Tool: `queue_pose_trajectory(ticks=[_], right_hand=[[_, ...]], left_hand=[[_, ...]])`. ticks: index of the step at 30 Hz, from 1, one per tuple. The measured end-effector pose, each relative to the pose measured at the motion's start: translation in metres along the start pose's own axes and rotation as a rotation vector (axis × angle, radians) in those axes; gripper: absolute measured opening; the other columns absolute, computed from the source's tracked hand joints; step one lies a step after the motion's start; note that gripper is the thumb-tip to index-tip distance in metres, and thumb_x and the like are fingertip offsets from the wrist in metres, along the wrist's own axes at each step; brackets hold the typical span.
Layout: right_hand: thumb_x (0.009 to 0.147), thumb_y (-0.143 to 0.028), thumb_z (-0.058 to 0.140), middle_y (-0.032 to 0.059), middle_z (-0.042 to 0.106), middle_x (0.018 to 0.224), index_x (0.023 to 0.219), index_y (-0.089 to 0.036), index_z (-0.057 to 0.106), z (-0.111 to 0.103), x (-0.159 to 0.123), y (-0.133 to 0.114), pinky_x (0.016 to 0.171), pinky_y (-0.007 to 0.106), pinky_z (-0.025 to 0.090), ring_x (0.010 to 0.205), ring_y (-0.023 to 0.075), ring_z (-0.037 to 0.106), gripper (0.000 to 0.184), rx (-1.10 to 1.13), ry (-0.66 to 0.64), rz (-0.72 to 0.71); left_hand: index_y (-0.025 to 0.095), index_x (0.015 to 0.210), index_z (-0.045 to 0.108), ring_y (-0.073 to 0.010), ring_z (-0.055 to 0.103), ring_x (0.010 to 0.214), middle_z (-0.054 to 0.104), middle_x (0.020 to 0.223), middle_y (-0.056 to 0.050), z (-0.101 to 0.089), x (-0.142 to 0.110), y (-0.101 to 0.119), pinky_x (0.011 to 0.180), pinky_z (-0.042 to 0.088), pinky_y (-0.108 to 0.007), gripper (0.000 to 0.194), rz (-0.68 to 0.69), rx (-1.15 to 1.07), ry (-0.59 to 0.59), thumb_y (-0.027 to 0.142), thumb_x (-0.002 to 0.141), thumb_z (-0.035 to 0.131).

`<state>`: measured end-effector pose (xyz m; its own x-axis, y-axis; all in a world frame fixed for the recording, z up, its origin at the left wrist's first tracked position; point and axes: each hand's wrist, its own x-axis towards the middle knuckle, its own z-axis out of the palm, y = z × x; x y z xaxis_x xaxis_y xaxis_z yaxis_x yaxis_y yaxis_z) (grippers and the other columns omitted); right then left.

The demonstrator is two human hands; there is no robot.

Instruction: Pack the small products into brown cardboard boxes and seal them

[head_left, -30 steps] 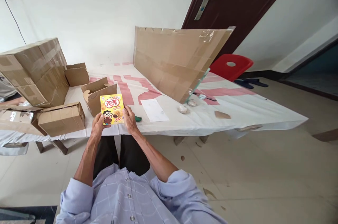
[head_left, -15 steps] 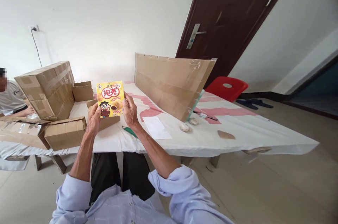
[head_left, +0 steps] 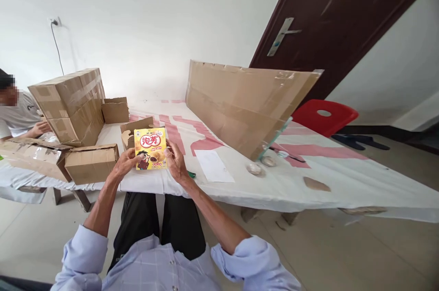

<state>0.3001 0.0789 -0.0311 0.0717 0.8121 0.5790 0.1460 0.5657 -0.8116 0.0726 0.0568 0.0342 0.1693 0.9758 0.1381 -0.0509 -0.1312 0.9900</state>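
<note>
A yellow snack box [head_left: 150, 148] with red lettering and a cartoon child on its front is held upright between my hands, its front facing me. My left hand [head_left: 127, 163] grips the left edge, thumb across the front. On the other side, my right hand [head_left: 175, 161] pinches the right edge. Just behind the snack box stands an open cardboard box [head_left: 137, 125], partly hidden by it. A green object [head_left: 192, 174] shows beside my right wrist, mostly covered by it.
Stacked taped cartons [head_left: 68, 108] and smaller boxes [head_left: 91, 163] stand at the left, near a seated person [head_left: 20, 112]. A white paper sheet [head_left: 214, 166], tape rolls [head_left: 255, 169] and a large cardboard panel [head_left: 247, 108] are on the right. Beyond is a red chair [head_left: 324, 115].
The snack box has come lower, with both hands still on it, and now sits in front of the open cardboard box. My view has turned slightly left.
</note>
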Motion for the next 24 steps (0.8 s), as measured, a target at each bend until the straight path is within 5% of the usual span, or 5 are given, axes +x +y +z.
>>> queue_pose_trajectory(ticks=[3,7,14,19,24], right_hand=[[0.105,-0.070,0.054,0.0146,0.073,0.135,0.148,-0.027,0.068,-0.006,0.013,0.024,0.092,0.046,0.065,0.116,0.0313,0.071,0.062,-0.082,-0.005,0.027],[0.089,-0.070,0.074,0.0185,0.067,0.148,0.153,-0.025,0.064,-0.021,0.062,0.058,0.102,0.054,0.063,0.119,0.0344,0.069,0.079,-0.209,0.017,0.131],[0.064,-0.056,0.099,0.0222,0.049,0.175,0.164,-0.024,0.054,-0.035,0.125,0.095,0.114,0.060,0.060,0.147,0.0417,0.057,0.114,-0.112,-0.210,0.336],[0.057,-0.055,0.106,0.0199,0.070,0.154,0.144,-0.023,0.069,-0.032,0.138,0.089,0.101,0.058,0.067,0.129,0.0393,0.069,0.100,0.062,-0.438,0.329],[0.054,-0.054,0.109,0.0155,0.080,0.140,0.136,-0.024,0.073,-0.027,0.145,0.094,0.108,0.063,0.064,0.125,0.0389,0.073,0.094,0.206,-0.567,0.339]], left_hand=[[0.015,0.107,0.080,-0.0345,0.086,0.096,0.089,0.100,-0.013,-0.018,0.001,0.001,0.082,0.068,-0.040,0.072,-0.028,0.003,0.020,0.055,0.055,0.111],[0.018,0.116,0.080,-0.0355,0.086,0.102,0.089,0.112,-0.014,-0.047,0.009,0.029,0.087,0.070,-0.043,0.071,0.036,0.039,0.057,0.056,0.064,0.108],[0.022,0.113,0.078,-0.0340,0.083,0.107,0.087,0.114,-0.010,-0.108,0.054,0.084,0.085,0.071,-0.043,0.069,0.209,0.229,0.266,0.054,0.060,0.110],[0.019,0.100,0.071,-0.0277,0.080,0.099,0.084,0.102,-0.007,-0.158,0.107,0.081,0.084,0.066,-0.040,0.064,0.034,0.451,0.383,0.038,0.053,0.109],[0.017,0.096,0.066,-0.0235,0.076,0.090,0.079,0.094,-0.003,-0.179,0.150,0.058,0.086,0.061,-0.039,0.061,-0.149,0.575,0.408,0.025,0.050,0.105]])
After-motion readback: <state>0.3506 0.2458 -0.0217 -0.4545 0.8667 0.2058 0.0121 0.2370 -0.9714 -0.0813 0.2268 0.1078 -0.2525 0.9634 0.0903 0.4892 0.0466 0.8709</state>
